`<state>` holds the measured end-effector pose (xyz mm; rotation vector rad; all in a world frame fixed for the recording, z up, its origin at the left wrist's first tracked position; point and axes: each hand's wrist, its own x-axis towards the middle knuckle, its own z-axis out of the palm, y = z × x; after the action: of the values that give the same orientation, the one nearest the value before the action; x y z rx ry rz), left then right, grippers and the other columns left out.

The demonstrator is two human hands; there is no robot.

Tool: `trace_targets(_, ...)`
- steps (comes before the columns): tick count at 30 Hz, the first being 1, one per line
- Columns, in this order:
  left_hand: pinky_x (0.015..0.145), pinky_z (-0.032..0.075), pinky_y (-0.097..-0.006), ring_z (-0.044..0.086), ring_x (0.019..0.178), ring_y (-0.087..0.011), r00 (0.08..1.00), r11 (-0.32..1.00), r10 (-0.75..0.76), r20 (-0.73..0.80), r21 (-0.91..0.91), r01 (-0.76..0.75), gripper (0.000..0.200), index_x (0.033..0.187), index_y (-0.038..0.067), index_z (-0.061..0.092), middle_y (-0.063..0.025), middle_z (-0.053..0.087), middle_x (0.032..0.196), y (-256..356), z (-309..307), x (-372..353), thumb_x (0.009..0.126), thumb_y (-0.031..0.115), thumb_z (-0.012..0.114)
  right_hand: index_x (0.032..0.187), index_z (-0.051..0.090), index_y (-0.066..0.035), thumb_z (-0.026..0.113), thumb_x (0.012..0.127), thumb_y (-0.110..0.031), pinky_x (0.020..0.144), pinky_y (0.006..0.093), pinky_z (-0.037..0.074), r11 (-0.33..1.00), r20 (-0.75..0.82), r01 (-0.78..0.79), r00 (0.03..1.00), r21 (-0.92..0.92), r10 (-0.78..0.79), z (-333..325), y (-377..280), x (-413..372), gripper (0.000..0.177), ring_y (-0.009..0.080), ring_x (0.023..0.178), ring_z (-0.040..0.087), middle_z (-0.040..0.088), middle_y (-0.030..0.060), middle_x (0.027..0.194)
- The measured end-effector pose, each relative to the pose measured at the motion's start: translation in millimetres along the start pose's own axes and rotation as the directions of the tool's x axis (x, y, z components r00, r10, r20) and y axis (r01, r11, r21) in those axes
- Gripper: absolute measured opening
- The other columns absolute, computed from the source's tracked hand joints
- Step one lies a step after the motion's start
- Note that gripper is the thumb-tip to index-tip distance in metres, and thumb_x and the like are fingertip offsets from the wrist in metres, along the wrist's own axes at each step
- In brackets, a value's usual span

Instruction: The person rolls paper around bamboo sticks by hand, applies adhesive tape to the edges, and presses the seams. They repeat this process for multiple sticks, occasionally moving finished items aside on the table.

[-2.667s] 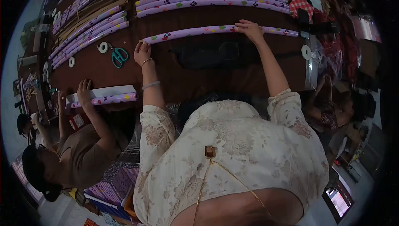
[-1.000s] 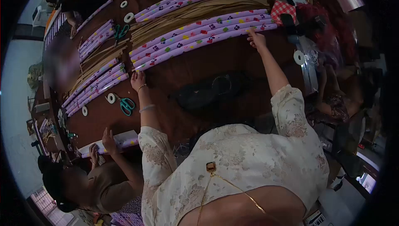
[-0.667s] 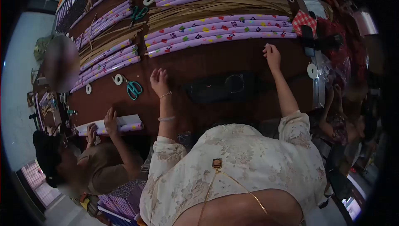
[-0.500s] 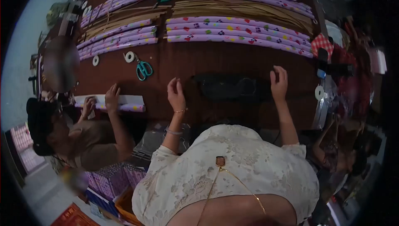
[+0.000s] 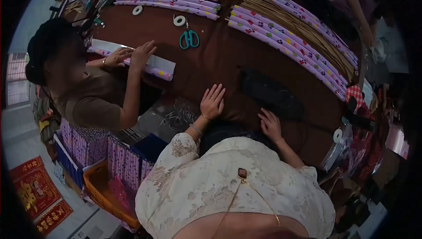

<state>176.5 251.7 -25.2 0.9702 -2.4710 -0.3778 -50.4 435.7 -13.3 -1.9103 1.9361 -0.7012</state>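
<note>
My left hand (image 5: 212, 102) lies flat near the table's front edge, fingers stretched out and holding nothing. A ring and a bracelet show on it. To the right, my right hand (image 5: 271, 124) rests by the same edge with its fingers apart, also holding nothing. Just beyond my hands a dark, bundled item (image 5: 272, 93) lies on the brown tabletop (image 5: 198, 70); its kind is hard to make out. Teal-handled scissors (image 5: 189, 39) and a roll of white tape (image 5: 179, 20) lie farther off, touching neither hand.
At my left a person (image 5: 96, 103) presses both hands on a purple patterned roll (image 5: 158, 73) with a white sheet. Purple rolls (image 5: 285, 48) and brown strips (image 5: 299, 23) lie at the back. An orange crate (image 5: 99, 186) stands on the floor at lower left.
Both my hands have come down from raised positions to the table's front edge, nearer my body. The camera view has turned left. The person's hands remain on the roll.
</note>
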Motion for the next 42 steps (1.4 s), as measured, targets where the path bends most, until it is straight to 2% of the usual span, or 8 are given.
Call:
trace_targets(24,0.100,0.025,-0.0376,0.033,0.122,-0.0210,1.000,0.998,0.020,-0.009,0.053,-0.019,0.049,0.120,0.013,0.045,-0.0035,0.037,0.131,-6,1,-13,0.072,0.015,0.050,0.110,0.053,-0.010,0.049,0.081,-0.010,0.090,0.0407,0.034,0.995,0.012,0.052,0.999,-0.087,-0.052,9,-5,-6,0.030,0.0301,0.109,0.041,0.041,0.0066,0.126)
trace_targets(28,0.101,0.024,-0.0386,0.030,0.124,-0.0219,0.998,0.993,-0.068,0.015,0.094,0.066,0.043,0.122,0.014,0.043,-0.0030,0.032,0.134,5,8,-20,0.079,0.015,0.046,0.108,0.053,-0.009,0.050,0.079,-0.008,0.092,0.0390,0.033,0.994,-0.029,0.070,0.997,-0.081,-0.072,9,-7,-7,0.029,0.0293,0.110,0.040,0.041,0.0075,0.125)
trace_targets(29,0.101,0.024,-0.0390,0.029,0.124,-0.0218,0.975,0.969,-0.218,-0.049,0.109,0.222,0.043,0.123,0.015,0.042,-0.0031,0.031,0.135,9,15,-24,0.081,0.016,0.045,0.110,0.052,-0.009,0.048,0.082,-0.009,0.090,0.0411,0.033,0.996,-0.002,0.059,0.998,-0.064,-0.059,6,-9,-6,0.029,0.0306,0.110,0.039,0.040,0.0068,0.126)
trace_targets(35,0.100,0.023,-0.0417,0.033,0.121,-0.0256,0.778,0.777,-0.563,-0.277,0.143,0.613,0.048,0.128,0.013,0.036,-0.0058,0.029,0.136,54,25,-86,0.082,0.020,0.047,0.106,0.054,-0.007,0.051,0.078,-0.008,0.091,0.0390,0.033,0.993,-0.046,0.111,0.993,-0.037,-0.112,7,-7,-7,0.028,0.0304,0.110,0.040,0.042,0.0088,0.124)
trace_targets(37,0.097,0.028,-0.0415,0.040,0.114,-0.0266,0.715,0.716,-0.699,0.014,0.005,0.699,0.045,0.119,0.007,0.045,-0.0124,0.040,0.127,62,31,-124,0.078,0.024,0.052,0.107,0.054,-0.008,0.050,0.081,-0.009,0.091,0.0395,0.033,0.996,0.005,0.088,0.996,0.018,-0.088,2,-12,-5,0.026,0.0307,0.110,0.038,0.040,0.0088,0.125)
trace_targets(38,0.097,0.028,-0.0415,0.040,0.114,-0.0266,0.668,0.668,-0.744,0.000,0.004,0.744,0.045,0.119,0.007,0.045,-0.0124,0.040,0.127,65,33,-148,0.078,0.024,0.052,0.107,0.054,-0.009,0.049,0.083,-0.010,0.091,0.0401,0.032,0.997,0.038,0.043,0.998,0.059,-0.045,0,-15,-3,0.025,0.0310,0.111,0.037,0.038,0.0088,0.126)
trace_targets(40,0.089,0.035,-0.0398,0.049,0.102,-0.0272,0.259,0.406,-0.866,0.429,0.297,0.864,0.039,0.105,0.003,0.053,-0.0188,0.051,0.110,73,36,-201,0.075,0.028,0.056,0.102,0.056,-0.005,0.049,0.084,-0.010,0.089,0.0389,0.033,0.993,0.065,0.087,0.994,0.076,-0.092,-4,-21,4,0.021,0.0287,0.105,0.043,0.045,0.0111,0.119)
trace_targets(42,0.078,0.039,-0.0420,0.054,0.087,-0.0303,-0.031,0.025,-0.966,0.256,0.213,0.977,0.032,0.091,0.003,0.056,-0.0192,0.055,0.094,87,41,-256,0.074,0.030,0.057,0.099,0.057,-0.003,0.049,0.083,-0.008,0.087,0.0370,0.036,0.948,0.055,0.222,0.969,0.226,-0.240,-2,-30,18,0.018,0.0263,0.099,0.049,0.052,0.0115,0.109)
